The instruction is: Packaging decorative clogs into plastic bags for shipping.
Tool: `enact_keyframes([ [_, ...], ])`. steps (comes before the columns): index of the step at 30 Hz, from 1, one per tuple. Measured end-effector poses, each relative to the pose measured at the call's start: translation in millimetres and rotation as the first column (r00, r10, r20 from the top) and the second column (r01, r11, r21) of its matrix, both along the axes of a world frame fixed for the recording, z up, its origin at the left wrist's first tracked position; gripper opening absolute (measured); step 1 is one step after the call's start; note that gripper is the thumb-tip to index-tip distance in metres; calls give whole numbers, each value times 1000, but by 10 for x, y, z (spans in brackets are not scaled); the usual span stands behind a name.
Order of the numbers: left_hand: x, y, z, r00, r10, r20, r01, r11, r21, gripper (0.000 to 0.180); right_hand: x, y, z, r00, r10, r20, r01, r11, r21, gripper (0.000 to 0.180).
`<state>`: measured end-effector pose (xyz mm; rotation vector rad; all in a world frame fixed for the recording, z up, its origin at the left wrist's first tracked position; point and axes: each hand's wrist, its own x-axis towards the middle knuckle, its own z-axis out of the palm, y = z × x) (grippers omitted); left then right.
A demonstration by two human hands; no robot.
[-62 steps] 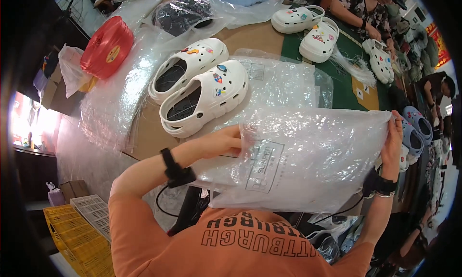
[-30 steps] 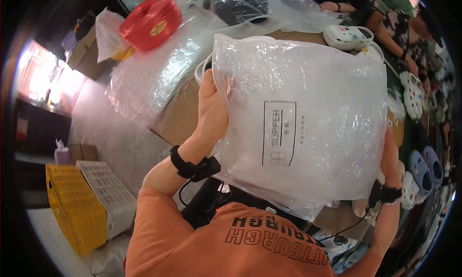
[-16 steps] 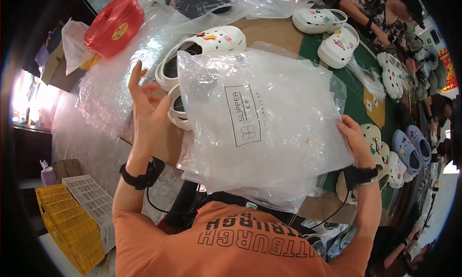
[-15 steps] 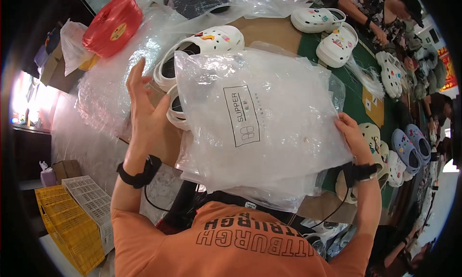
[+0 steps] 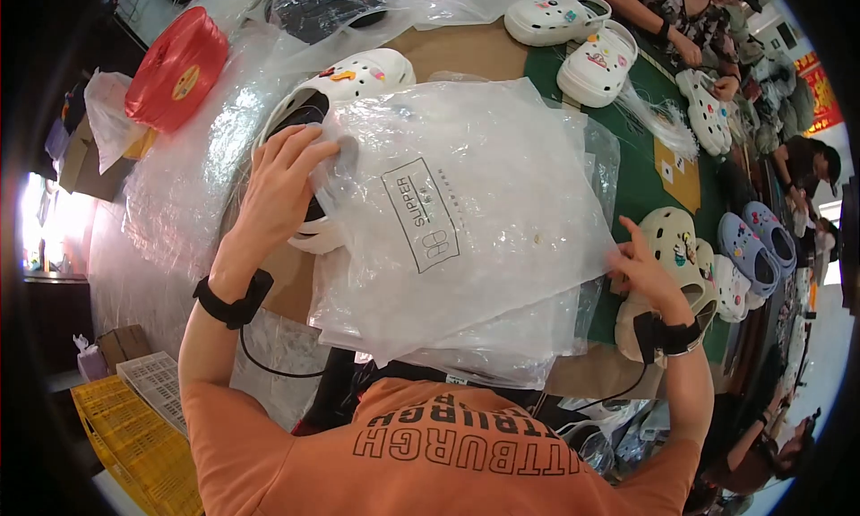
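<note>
A stack of clear plastic bags [image 5: 502, 193] lies in front of me, the top one bearing a black printed frame. My left hand [image 5: 282, 180] has its bent fingers closed on the left edge of the top bag, near its upper corner. At the bag's right corner is my right hand [image 5: 652, 270], its index finger raised and its other fingers partly curled beside the film. A white clog [image 5: 367, 73] with colourful charms stands just beyond the bags. The second white clog [image 5: 318, 236] is partly covered by my left hand and the film.
More white clogs [image 5: 596, 65] stand far right beside white strands [image 5: 658, 122]. Beige clogs [image 5: 669, 238] and blue clogs [image 5: 745, 247] sit right. A red roll [image 5: 177, 71] lies far left, a yellow crate [image 5: 134, 444] near left. A co-worker's hand [image 5: 685, 48] is across the table.
My left hand has come from open beside the bag onto its left edge. My right index finger has lifted off the bag's right edge. The whole view has shifted slightly.
</note>
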<state>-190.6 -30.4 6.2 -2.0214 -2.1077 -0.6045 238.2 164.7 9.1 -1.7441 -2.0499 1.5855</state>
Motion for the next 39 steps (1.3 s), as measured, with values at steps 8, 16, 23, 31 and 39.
enact_keyframes([
  [8, 76, -99, 164, 997, -47, -59, 51, 996, 70, 42, 79, 325, -7, 941, -150, -302, 210, 961, 177, 48],
  [16, 1042, -86, 260, 975, -220, 1, 220, 973, -66, 48, -497, -865, 30, 831, 555, -23, -243, 401, 883, 57],
  [23, 952, 120, 392, 963, -260, 70, 259, 965, 34, 50, -502, -989, -206, 741, 387, 549, -472, -281, 836, 59],
  [31, 984, 228, 556, 913, -279, 299, 339, 925, -172, 48, -442, -795, 46, 752, 448, 484, -450, -188, 873, 55],
  [39, 1005, 225, 657, 866, -278, 416, 384, 902, -196, 36, -281, -656, 143, 745, 603, 286, -245, -152, 958, 43],
])
